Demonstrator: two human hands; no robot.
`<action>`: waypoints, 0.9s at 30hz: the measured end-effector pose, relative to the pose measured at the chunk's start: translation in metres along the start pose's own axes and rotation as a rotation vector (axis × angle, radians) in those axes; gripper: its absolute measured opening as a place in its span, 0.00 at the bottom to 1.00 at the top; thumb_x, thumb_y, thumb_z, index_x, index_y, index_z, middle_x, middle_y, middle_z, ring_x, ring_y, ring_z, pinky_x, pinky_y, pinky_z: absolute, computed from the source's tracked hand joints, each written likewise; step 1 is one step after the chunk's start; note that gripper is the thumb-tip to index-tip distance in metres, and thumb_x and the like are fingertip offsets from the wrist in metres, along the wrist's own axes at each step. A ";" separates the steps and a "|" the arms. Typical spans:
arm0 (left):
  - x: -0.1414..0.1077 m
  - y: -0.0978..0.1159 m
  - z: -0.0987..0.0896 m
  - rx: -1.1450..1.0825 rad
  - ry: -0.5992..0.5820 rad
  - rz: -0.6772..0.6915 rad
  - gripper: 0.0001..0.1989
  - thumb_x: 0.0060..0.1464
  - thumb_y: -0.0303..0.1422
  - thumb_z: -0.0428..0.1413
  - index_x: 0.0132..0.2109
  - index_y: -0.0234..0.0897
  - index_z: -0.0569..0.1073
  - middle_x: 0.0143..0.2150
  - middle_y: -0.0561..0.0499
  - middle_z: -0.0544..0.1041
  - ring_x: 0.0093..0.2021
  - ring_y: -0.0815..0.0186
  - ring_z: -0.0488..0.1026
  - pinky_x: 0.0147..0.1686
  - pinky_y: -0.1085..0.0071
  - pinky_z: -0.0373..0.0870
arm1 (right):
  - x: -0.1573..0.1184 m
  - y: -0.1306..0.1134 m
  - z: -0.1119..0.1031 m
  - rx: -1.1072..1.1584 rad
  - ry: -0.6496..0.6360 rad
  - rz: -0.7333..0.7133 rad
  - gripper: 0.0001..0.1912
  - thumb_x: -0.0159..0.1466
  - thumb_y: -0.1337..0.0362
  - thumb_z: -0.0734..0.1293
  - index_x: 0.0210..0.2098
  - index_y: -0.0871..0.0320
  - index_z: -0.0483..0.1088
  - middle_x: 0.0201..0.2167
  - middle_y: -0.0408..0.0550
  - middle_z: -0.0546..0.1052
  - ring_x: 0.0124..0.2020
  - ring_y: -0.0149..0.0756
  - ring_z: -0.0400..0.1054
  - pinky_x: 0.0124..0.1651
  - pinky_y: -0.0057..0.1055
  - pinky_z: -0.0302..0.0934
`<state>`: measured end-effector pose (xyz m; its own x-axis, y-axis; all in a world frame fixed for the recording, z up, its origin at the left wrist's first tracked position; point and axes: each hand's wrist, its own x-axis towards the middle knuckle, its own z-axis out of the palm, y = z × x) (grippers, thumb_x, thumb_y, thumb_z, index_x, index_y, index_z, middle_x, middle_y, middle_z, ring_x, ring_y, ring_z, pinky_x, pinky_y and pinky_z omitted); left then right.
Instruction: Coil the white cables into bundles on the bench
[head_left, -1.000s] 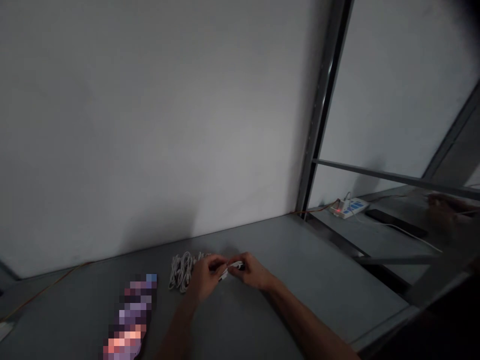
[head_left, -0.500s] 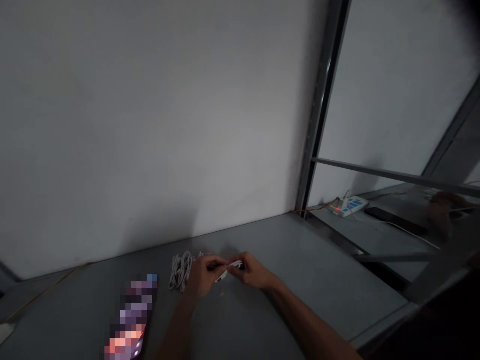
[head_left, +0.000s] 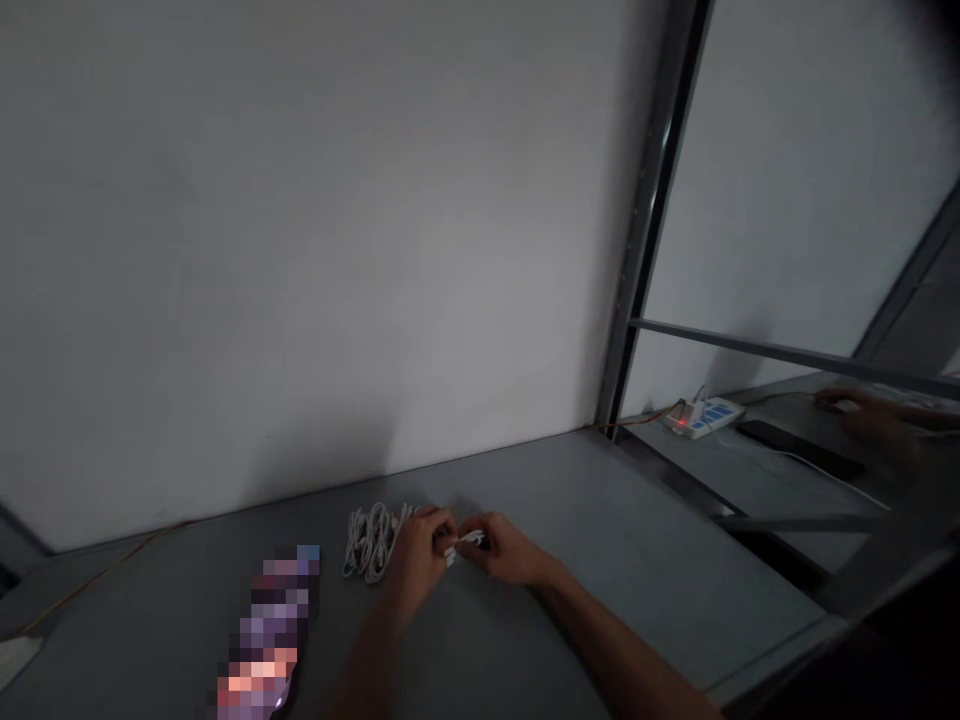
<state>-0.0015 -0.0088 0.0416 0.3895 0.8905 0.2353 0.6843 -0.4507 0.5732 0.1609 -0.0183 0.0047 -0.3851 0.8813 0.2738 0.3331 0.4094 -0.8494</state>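
Over the grey tabletop (head_left: 465,640) my two hands meet, fingertips almost touching. My left hand (head_left: 424,550) pinches a white cable (head_left: 471,540), with a pale end piece (head_left: 450,555) sticking out below its fingers. My right hand (head_left: 504,549) is closed on the same cable, and a short loop of it shows at the fingers. The fingers hide most of the cable. Just left of my left hand lie several coiled white cables (head_left: 371,540), side by side; some are partly covered by that hand.
A lit phone (head_left: 266,630), blurred out, lies left of my hands. Past the metal frame post (head_left: 651,220) are a white power strip (head_left: 703,417) and a dark phone (head_left: 801,448). Another person's hand (head_left: 862,410) is at far right. A pale wall (head_left: 375,250) rises behind.
My left fingers have curled in closer around the cable, and its end piece has shifted slightly. The other person's hand has moved left. The view has shifted a little.
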 end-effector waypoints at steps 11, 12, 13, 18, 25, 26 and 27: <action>-0.005 0.004 0.015 0.165 0.109 -0.081 0.12 0.47 0.15 0.51 0.30 0.36 0.72 0.34 0.49 0.74 0.39 0.62 0.71 0.40 0.69 0.60 | 0.002 0.009 0.008 -0.122 0.072 -0.066 0.11 0.61 0.68 0.61 0.36 0.61 0.76 0.22 0.43 0.73 0.21 0.27 0.60 0.25 0.22 0.52; -0.006 0.005 0.016 0.163 0.121 -0.101 0.11 0.46 0.15 0.52 0.30 0.35 0.72 0.33 0.49 0.74 0.39 0.61 0.71 0.40 0.69 0.60 | 0.002 0.009 0.010 -0.144 0.082 -0.083 0.11 0.61 0.69 0.61 0.36 0.61 0.76 0.23 0.43 0.74 0.22 0.28 0.61 0.25 0.23 0.53; -0.006 0.005 0.018 0.163 0.135 -0.122 0.11 0.46 0.15 0.52 0.29 0.35 0.72 0.33 0.49 0.75 0.39 0.61 0.71 0.40 0.69 0.60 | 0.002 0.009 0.011 -0.169 0.086 -0.102 0.11 0.60 0.70 0.61 0.36 0.61 0.76 0.23 0.44 0.75 0.22 0.28 0.63 0.26 0.23 0.54; -0.006 0.003 0.025 0.168 0.251 -0.191 0.11 0.44 0.16 0.53 0.28 0.35 0.73 0.31 0.49 0.75 0.37 0.60 0.72 0.39 0.68 0.61 | 0.001 0.008 0.018 -0.347 0.122 -0.197 0.12 0.61 0.72 0.59 0.35 0.62 0.74 0.29 0.50 0.78 0.29 0.34 0.69 0.35 0.27 0.60; -0.005 -0.003 0.026 0.100 0.275 -0.235 0.10 0.43 0.16 0.54 0.27 0.34 0.74 0.29 0.49 0.74 0.35 0.61 0.71 0.37 0.68 0.62 | -0.002 -0.004 0.023 -0.403 0.134 -0.211 0.14 0.63 0.71 0.57 0.37 0.63 0.74 0.32 0.55 0.79 0.33 0.38 0.71 0.38 0.31 0.63; -0.005 -0.004 0.025 0.096 0.272 -0.227 0.10 0.43 0.16 0.54 0.28 0.34 0.74 0.29 0.49 0.74 0.35 0.61 0.71 0.38 0.68 0.62 | -0.003 -0.006 0.022 -0.369 0.143 -0.196 0.13 0.62 0.70 0.58 0.37 0.62 0.75 0.32 0.54 0.79 0.33 0.38 0.72 0.38 0.31 0.63; -0.006 -0.004 0.023 0.092 0.272 -0.217 0.10 0.43 0.16 0.55 0.28 0.35 0.75 0.30 0.49 0.74 0.36 0.61 0.71 0.38 0.67 0.62 | -0.003 -0.008 0.021 -0.319 0.160 -0.165 0.12 0.61 0.69 0.60 0.36 0.61 0.76 0.32 0.53 0.79 0.33 0.38 0.72 0.38 0.31 0.63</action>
<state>0.0081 -0.0135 0.0196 0.0588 0.9445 0.3232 0.7904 -0.2418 0.5628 0.1413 -0.0292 0.0015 -0.3252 0.8129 0.4831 0.5388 0.5792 -0.6118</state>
